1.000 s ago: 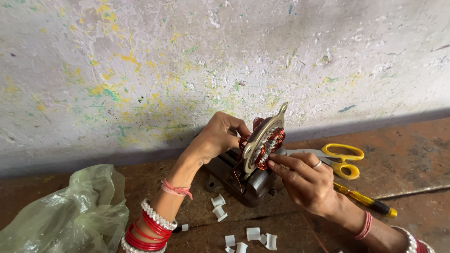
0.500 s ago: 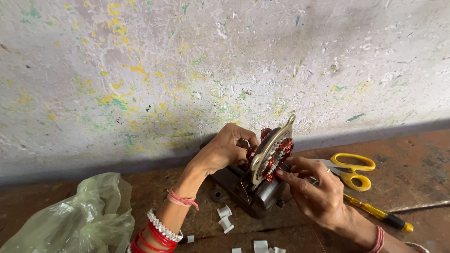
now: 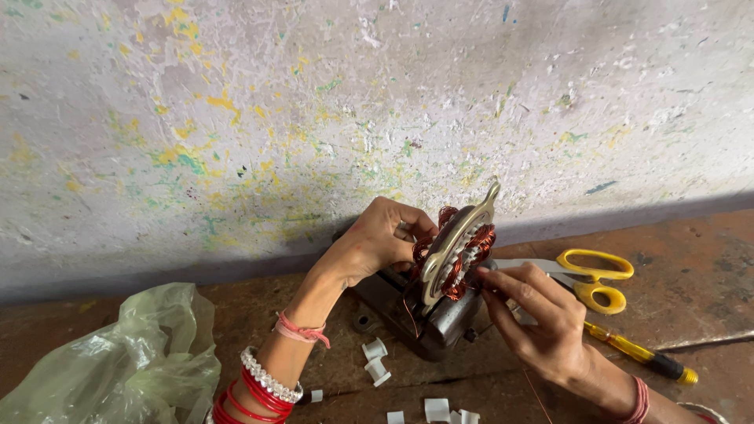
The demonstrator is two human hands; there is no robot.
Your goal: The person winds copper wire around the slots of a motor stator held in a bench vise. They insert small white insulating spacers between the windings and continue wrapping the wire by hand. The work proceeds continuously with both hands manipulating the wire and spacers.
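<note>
**Motor winding held steady against the wall, hands closing in on the copper**

Motor (image 3: 440, 290) sits on the brown floor (image 3: 691, 259), close to the foot of the paint-flecked wall (image 3: 314, 118), tilted so its pale metal ring (image 3: 459, 243) faces up and to the right with the copper coils (image 3: 471, 251) showing through it. Compared with a second ago, the whole piece has drifted a little to the right in the view and sits more square; the hands have kept their places on it, so the work looks to be in the same stage, fine handling at the coils rather than a change of tool.

The left hand (image 3: 377, 239) is curled round the back of the ring, fingers closed on it and the coils behind. The right hand (image 3: 542, 322) has its fingertips (image 3: 491, 281) pinched together at the front coil; whether a thin wire is caught between them I cannot tell for sure, though a fine copper strand trails down below the wrist.

Counted: one motor, one pair of yellow-handled scissors (image 3: 593, 275) just right of it, one yellow screwdriver (image 3: 640, 353) lying nearer the right wrist, one crumpled green plastic bag (image 3: 118, 361) at the left, and about seven small white scraps (image 3: 375, 360) scattered on the floor in front.
</note>
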